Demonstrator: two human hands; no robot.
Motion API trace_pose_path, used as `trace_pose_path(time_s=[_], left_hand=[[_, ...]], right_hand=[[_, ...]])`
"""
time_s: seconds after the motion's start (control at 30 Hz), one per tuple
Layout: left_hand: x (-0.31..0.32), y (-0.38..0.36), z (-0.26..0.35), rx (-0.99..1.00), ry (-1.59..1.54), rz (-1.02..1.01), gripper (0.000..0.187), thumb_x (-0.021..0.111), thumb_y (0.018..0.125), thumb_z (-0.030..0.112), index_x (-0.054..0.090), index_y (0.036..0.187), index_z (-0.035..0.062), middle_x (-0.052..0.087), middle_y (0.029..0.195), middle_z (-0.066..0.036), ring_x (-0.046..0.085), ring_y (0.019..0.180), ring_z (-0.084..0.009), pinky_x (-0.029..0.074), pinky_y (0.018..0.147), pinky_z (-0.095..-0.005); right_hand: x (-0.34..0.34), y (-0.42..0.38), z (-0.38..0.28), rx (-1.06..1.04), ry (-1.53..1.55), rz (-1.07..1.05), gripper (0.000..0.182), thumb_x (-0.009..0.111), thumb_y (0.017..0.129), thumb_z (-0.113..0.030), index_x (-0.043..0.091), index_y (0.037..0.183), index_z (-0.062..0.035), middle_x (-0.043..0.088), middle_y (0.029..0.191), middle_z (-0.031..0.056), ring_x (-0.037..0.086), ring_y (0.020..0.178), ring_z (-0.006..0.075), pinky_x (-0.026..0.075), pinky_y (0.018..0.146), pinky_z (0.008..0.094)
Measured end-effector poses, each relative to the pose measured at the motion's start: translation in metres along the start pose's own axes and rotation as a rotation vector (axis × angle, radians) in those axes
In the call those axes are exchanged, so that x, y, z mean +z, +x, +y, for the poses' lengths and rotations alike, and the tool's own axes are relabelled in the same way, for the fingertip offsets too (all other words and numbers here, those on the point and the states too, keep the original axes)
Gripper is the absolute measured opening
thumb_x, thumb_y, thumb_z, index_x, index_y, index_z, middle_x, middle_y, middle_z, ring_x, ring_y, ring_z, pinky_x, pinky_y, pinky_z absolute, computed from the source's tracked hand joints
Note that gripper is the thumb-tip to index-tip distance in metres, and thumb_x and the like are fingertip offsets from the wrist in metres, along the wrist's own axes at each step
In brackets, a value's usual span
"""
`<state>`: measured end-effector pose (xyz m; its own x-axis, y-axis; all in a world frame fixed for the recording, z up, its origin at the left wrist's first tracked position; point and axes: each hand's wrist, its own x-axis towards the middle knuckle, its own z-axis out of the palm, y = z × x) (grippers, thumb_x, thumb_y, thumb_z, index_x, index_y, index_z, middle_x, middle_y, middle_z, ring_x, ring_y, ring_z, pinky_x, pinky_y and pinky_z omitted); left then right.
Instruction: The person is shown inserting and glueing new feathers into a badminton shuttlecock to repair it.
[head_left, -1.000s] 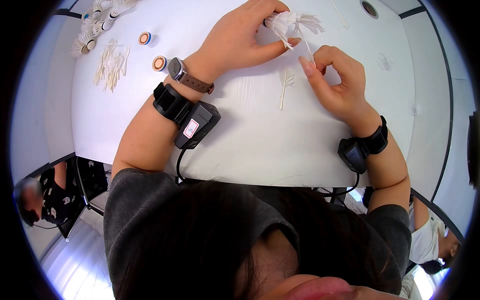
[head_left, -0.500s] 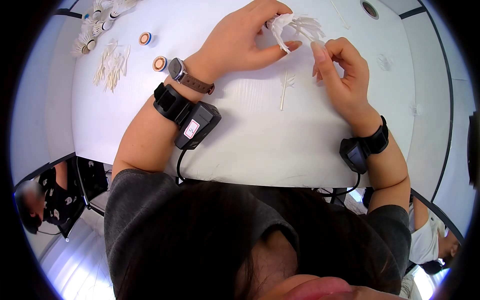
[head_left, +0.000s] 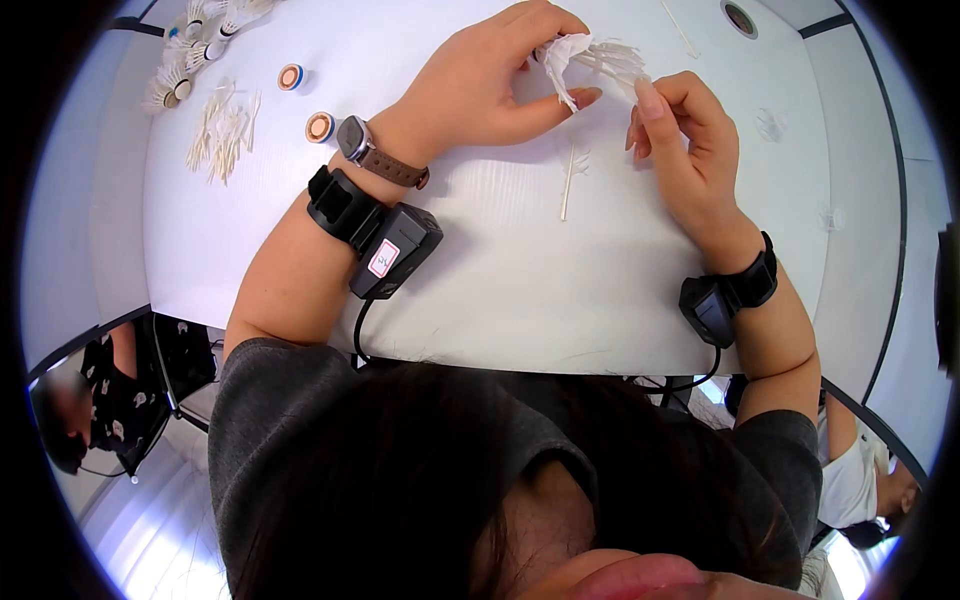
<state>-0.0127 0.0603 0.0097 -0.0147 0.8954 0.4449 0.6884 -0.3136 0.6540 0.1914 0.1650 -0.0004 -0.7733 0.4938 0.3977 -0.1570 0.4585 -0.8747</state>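
Observation:
My left hand is wrapped round a white feather shuttlecock near the top of the view, its feathers pointing right. The cork end is mostly hidden by my fingers. At the feather tips, my right hand is pinched, thumb against index finger, on the end of a feather. Below the shuttlecock a loose feather shaft lies on the white table.
Several shuttlecocks and a pile of feather shafts lie at the upper left, near two round cork pieces. Feather scraps are at the right. One person sits beyond each side of the table.
My right thumb and index finger have shifted slightly up and to the right at the feather tips. My left hand still holds the shuttlecock, tilted a little differently.

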Motion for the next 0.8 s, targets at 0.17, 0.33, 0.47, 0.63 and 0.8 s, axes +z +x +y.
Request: trace_pose_path(time_s=[0.17, 0.33, 0.47, 0.63, 0.8], left_hand=[[0.0, 0.0, -0.002, -0.009, -0.015, 0.001, 0.038, 0.075, 0.085, 0.027, 0.059, 0.111, 0.0034, 0.063, 0.098, -0.013, 0.061, 0.081, -0.0254, 0.049, 0.072, -0.0338], [0.001, 0.0, 0.001, -0.051, -0.052, 0.01, 0.039, 0.075, 0.085, 0.025, 0.059, 0.113, 0.0028, 0.063, 0.099, -0.013, 0.061, 0.082, -0.0258, 0.049, 0.072, -0.0338], [-0.001, 0.001, 0.007, -0.066, -0.066, 0.018, 0.038, 0.074, 0.086, 0.024, 0.059, 0.113, 0.0024, 0.063, 0.1, -0.014, 0.062, 0.084, -0.0267, 0.05, 0.074, -0.034], [0.0, 0.0, -0.002, 0.024, -0.054, 0.021, 0.038, 0.073, 0.086, 0.024, 0.059, 0.114, 0.0025, 0.063, 0.1, -0.015, 0.062, 0.085, -0.0276, 0.049, 0.076, -0.0349], [0.003, -0.001, -0.006, 0.036, -0.053, 0.024, 0.038, 0.073, 0.086, 0.025, 0.059, 0.113, 0.003, 0.063, 0.101, -0.015, 0.062, 0.086, -0.0283, 0.05, 0.077, -0.0356]], right_hand=[[-0.003, -0.001, 0.004, -0.002, 0.03, -0.016, 0.019, 0.055, 0.104, -0.015, 0.06, 0.092, -0.0014, 0.058, 0.074, 0.0003, 0.054, 0.062, 0.0058, 0.042, 0.057, 0.0208], [-0.003, -0.001, 0.003, -0.007, 0.036, -0.001, 0.019, 0.054, 0.104, -0.016, 0.061, 0.093, -0.0015, 0.058, 0.076, -0.0001, 0.055, 0.062, 0.0057, 0.042, 0.055, 0.0202], [-0.001, 0.0, 0.003, 0.015, 0.042, 0.01, 0.019, 0.055, 0.104, -0.016, 0.061, 0.093, -0.0015, 0.059, 0.077, 0.0001, 0.056, 0.062, 0.0062, 0.043, 0.055, 0.0203], [-0.003, 0.0, 0.003, 0.016, 0.017, -0.019, 0.015, 0.057, 0.103, -0.013, 0.062, 0.094, -0.0017, 0.061, 0.079, 0.0, 0.057, 0.063, 0.0068, 0.044, 0.057, 0.0213], [-0.002, 0.0, 0.001, 0.005, -0.008, -0.027, 0.014, 0.058, 0.102, -0.013, 0.063, 0.095, -0.0016, 0.061, 0.077, -0.0004, 0.057, 0.064, 0.0064, 0.044, 0.06, 0.0213]])
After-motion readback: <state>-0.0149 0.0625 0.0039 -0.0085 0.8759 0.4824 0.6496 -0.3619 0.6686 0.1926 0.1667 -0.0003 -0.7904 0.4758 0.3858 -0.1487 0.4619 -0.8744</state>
